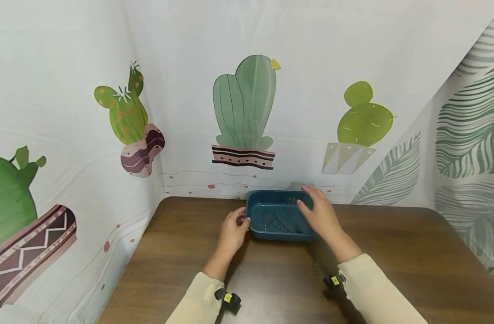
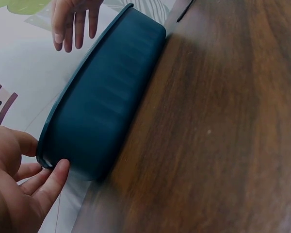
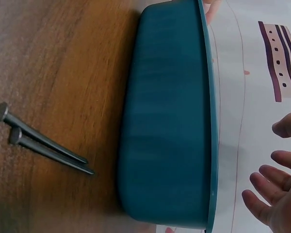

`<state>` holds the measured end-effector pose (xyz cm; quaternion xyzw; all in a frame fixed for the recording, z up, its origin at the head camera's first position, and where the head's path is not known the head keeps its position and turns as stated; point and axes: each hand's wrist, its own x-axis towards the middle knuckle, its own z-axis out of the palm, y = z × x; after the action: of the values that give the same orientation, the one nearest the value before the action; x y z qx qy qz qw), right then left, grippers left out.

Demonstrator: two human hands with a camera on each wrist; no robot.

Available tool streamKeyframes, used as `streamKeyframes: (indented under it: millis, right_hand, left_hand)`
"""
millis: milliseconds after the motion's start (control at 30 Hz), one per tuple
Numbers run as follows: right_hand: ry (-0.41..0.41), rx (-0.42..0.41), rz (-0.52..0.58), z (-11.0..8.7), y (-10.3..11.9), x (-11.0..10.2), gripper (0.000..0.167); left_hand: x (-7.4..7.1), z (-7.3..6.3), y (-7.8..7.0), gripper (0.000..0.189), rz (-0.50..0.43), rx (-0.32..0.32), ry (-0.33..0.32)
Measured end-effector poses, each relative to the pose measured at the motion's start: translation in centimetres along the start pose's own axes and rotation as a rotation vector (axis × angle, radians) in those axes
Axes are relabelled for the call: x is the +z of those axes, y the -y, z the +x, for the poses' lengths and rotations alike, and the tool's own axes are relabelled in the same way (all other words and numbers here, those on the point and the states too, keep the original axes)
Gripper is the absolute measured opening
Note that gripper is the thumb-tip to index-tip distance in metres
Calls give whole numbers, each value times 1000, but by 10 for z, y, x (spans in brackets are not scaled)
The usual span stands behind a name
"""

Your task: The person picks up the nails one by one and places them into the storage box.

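A blue plastic tray (image 1: pixel 281 236) stands at the back of the table, with several dark nails (image 1: pixel 277 222) lying loose inside it. My left hand (image 1: pixel 232 230) holds the tray's left end, thumb and fingers at the rim; the left wrist view shows this hand (image 2: pixel 26 179) against the tray's corner. Over the tray's right end is my right hand (image 1: pixel 321 216), fingers spread and nothing in them. In the right wrist view that hand (image 3: pixel 279 182) appears apart from the rim. Two nails (image 3: pixel 51 150) lie side by side on the table in front of the tray.
The brown wooden table (image 1: pixel 182 270) meets a pale cloth backdrop (image 1: pixel 182 112) printed with cacti and leaves, close behind the tray. A black wrist camera (image 1: pixel 228 299) is strapped at the left sleeve, another camera (image 1: pixel 334 281) at the right.
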<state>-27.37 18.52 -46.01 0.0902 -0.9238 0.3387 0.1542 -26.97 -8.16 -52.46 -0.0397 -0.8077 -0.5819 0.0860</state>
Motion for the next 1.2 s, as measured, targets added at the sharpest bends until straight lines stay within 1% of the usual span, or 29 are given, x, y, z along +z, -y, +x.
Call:
streamKeyframes:
  millis: [200,400,600,733,833,1067,1200]
  right_hand:
    - [4,0,-5,-3,1,-1,53]
    - [-8,-17,2,-8,4,-3,52]
    - [-13,-37,2,-14,5,-1,48]
    - [-14,-35,2,-18,4,-1,45]
    - [-26,-38,6,-22,4,-2,44]
    - [-77,-78,33,-31,0,-4,40]
    - [-94,-82,45,-37,0,-6,37]
  left_hand:
    - [1,0,-1,39,0,-5,2]
    - [0,-1,-2,39,-5,-8,4]
    - [0,-1,0,39,-2,-5,7]
    - [1,0,1,40,2,-5,7]
    - [1,0,1,39,-1,-3,6]
    - [1,0,2,40,1,-8,7]
    - [1,0,2,40,3,-9,7]
